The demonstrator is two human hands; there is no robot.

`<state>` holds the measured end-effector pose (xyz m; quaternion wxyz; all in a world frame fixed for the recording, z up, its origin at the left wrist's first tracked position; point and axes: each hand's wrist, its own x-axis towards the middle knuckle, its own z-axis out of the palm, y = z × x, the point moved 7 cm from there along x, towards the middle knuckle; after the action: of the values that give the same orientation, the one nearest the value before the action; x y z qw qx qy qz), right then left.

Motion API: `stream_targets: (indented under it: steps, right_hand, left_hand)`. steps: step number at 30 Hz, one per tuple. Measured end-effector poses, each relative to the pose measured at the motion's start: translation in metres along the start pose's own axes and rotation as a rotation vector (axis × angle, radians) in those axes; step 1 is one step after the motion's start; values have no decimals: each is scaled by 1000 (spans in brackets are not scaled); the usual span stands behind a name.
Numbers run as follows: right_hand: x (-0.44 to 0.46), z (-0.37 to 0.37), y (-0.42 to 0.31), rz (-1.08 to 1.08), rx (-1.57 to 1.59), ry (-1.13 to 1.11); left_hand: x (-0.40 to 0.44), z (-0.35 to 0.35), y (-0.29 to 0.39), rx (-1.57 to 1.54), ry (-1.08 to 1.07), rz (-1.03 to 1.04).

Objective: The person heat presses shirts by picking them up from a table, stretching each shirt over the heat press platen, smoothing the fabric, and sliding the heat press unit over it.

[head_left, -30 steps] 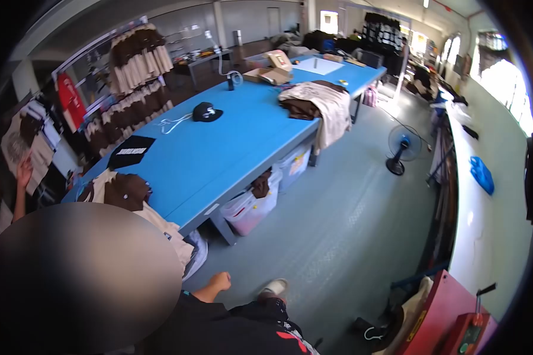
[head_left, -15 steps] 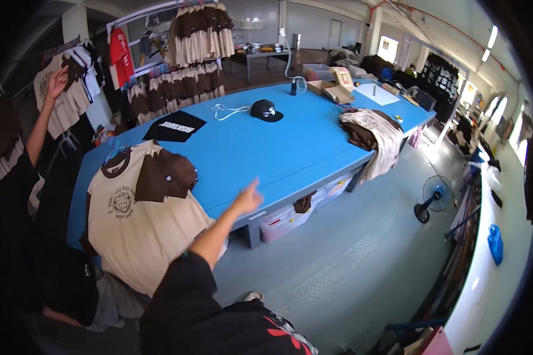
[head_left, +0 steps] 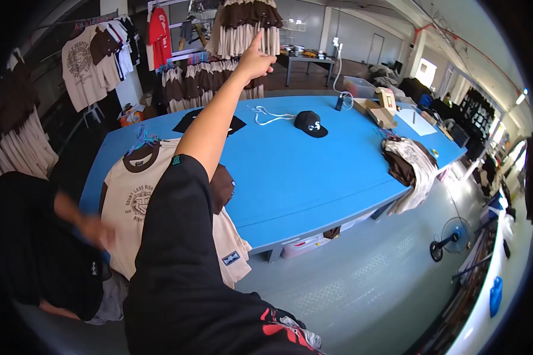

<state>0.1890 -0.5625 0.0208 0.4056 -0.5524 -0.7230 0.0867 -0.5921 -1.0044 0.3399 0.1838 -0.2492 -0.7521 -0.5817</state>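
Note:
My left hand (head_left: pixel 256 64) is raised at arm's length over the far side of a blue table (head_left: pixel 266 183). Its index finger points up and away while the other fingers curl in, with nothing in them. Behind the fingertip hang several brown and cream shirts (head_left: pixel 234 35) on a rack. Below my arm lies a cream T-shirt (head_left: pixel 121 201) with brown collar and sleeves, partly hidden by my black sleeve. A black cap (head_left: pixel 311 123) sits right of my forearm, beside a white cord (head_left: pixel 272 120). My right hand is out of view.
At the left stands another person in black (head_left: pixel 26 248), a blurred hand (head_left: pixel 98 232) over the T-shirt. More shirts (head_left: pixel 404 160) drape off the table's right edge, near an open cardboard box (head_left: pixel 380 113). A fan (head_left: pixel 450 239) stands on the floor at right.
My left hand has risen from the table's near edge to point toward the far racks. The other person's raised hand has come down to the T-shirt. The view has turned left.

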Motion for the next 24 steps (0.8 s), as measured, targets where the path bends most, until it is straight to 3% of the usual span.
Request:
stream_targets:
  steps: [3,4,10,11,12,13,14,15,17,20,24]
  right_hand:
    - [9,100,-15,-123,41,-297]
    - [35,189,79,-204,17,-511]
    - [10,271,-69,-305,-100,-737]
    - [8,290,-75,-245,-119,-803]
    - [11,342,-35,-230,207,-649]
    - [7,373,-34,-141,154,-798]
    - [1,390,-54,-116,57,-877]
    - [-6,417,-69,-267,86,-862]
    - [-17,457,-127,-349,217,-889]
    - [-22,507,-222,-515,255,-889]
    - [-18,573,-316,-610,269,-886]
  left_hand:
    - [10,-3,-7,15,-18,17]
    - [14,-3,-12,23,-16,8]
    - [42,10,-45,151,4,-25]
    - [45,14,-49,182,20,1]
    - [49,21,-58,187,27,-6]
    - [52,31,-73,231,-19,-60]
    - [58,42,-90,277,-71,-111]
    - [68,51,-122,313,-109,-164]
    - [67,67,-167,587,-190,-346]
    - [50,85,-231,762,-225,-628]
    - [42,109,-251,858,-256,-707]
